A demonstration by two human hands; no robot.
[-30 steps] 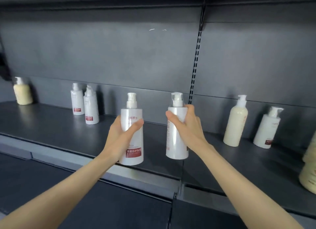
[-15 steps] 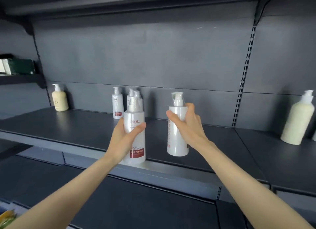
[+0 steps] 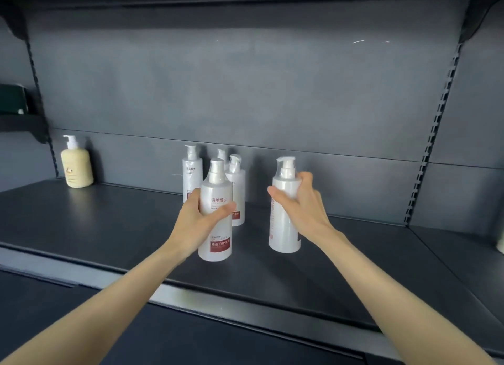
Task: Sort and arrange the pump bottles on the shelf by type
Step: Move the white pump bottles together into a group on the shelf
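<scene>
head view, close, facing the shelf slightly downward

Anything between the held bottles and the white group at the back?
Nothing visible. The left hand holds the red-labelled bottle before the white group; only bare shelf separates it from the second bottle in the right hand.

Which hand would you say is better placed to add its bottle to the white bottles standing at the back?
Probably the left. The left hand holds the left bottle directly before the back group; the right hand and right bottle sit off to the right.
</scene>
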